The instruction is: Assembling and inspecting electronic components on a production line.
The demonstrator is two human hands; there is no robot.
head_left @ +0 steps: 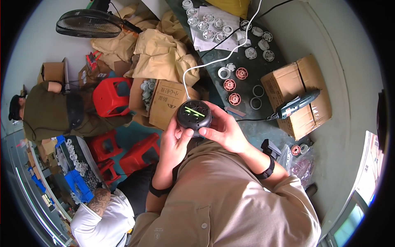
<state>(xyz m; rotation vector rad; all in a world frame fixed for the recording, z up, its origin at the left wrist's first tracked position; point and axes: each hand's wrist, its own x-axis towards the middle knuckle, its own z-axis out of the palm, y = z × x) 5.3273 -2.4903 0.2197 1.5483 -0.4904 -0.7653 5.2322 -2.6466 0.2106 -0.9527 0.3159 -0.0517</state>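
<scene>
A round black device (194, 115) with a glowing green line and marks on its top sits between my two hands, in front of my body. My left hand (173, 142) grips its left side, thumb against the near edge. On the other side, my right hand (226, 129) holds it with fingers wrapped round and the thumb also at the near edge. A white cable (214, 64) runs from the far side of the device up across the table. The undersides of the device and the fingertips beneath it are hidden.
The dark green table (222, 55) bears several white round parts (209, 35), reddish ring parts (234, 99) and a carton (298, 96) with an electric screwdriver (298, 105) on it. Left are an open carton (168, 103), red stools (111, 96), a fan (88, 22) and two people.
</scene>
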